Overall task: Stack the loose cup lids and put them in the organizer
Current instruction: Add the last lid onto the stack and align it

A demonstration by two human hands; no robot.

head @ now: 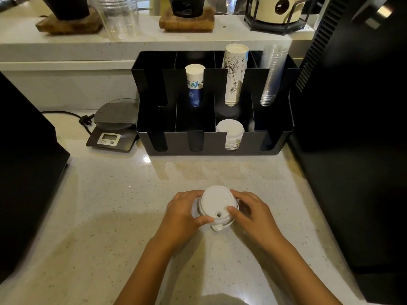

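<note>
A stack of white cup lids (217,202) stands on the speckled counter near the front, its top lid showing a small sip hole. My left hand (184,213) grips the stack from the left and my right hand (251,213) from the right, thumbs on the near side. Behind it sits the black organizer (211,140) with slotted compartments. Its front third compartment holds another stack of white lids (230,133). The back row holds a short paper cup stack (195,84), a tall paper cup stack (234,73) and clear plastic cups (272,73).
A digital scale (113,126) with a power cord sits left of the organizer. A black machine (356,128) walls in the right side and another dark appliance (24,161) the left. A raised shelf behind carries wooden blocks and clear cups.
</note>
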